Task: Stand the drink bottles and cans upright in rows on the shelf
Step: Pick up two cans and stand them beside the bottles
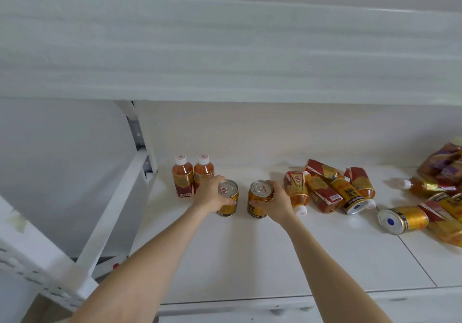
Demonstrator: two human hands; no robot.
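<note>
Currently each hand grips one upright can: left hand (210,192) on left can (228,197), right hand (277,201) on right can (258,199). Judged purpose: starting a row before the two standing bottles (193,175). Fallen stock (332,190) lies right of the right hand.

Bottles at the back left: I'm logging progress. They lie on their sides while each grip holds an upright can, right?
No. The head view shows the two bottles standing upright, caps up. The rest holds: the left grip holds the left can and the right grip holds the right can, both upright.
</note>
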